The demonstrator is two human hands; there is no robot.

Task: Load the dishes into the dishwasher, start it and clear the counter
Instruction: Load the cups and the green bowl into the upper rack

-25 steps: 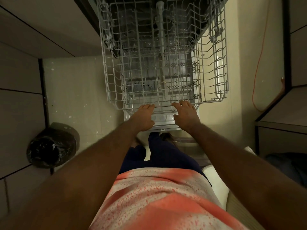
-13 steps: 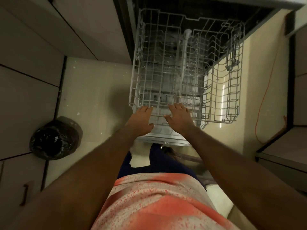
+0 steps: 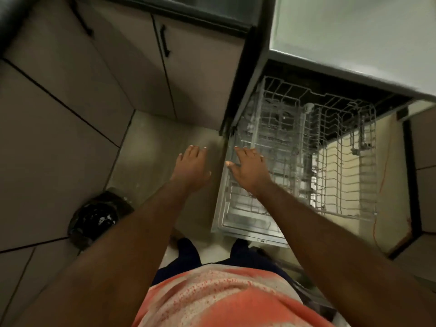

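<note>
The dishwasher stands open at the right, its door (image 3: 250, 232) folded down flat. An empty grey wire rack (image 3: 342, 161) is pulled out over the door, with a lower rack visible under it. My right hand (image 3: 250, 171) hovers over the rack's left front corner, fingers spread, holding nothing. My left hand (image 3: 192, 166) is stretched out flat over the floor, left of the rack and apart from it. No dishes are in sight.
Beige cabinets with black handles (image 3: 165, 41) fill the left and top. A bin with a black bag (image 3: 98, 218) stands on the floor at the lower left. The pale counter (image 3: 354, 38) overhangs the dishwasher. An orange cable (image 3: 382, 185) hangs at the right.
Both hands have come off the rack's front edge and drifted left. The view has swung up and left, so the rack now sits at the right.
</note>
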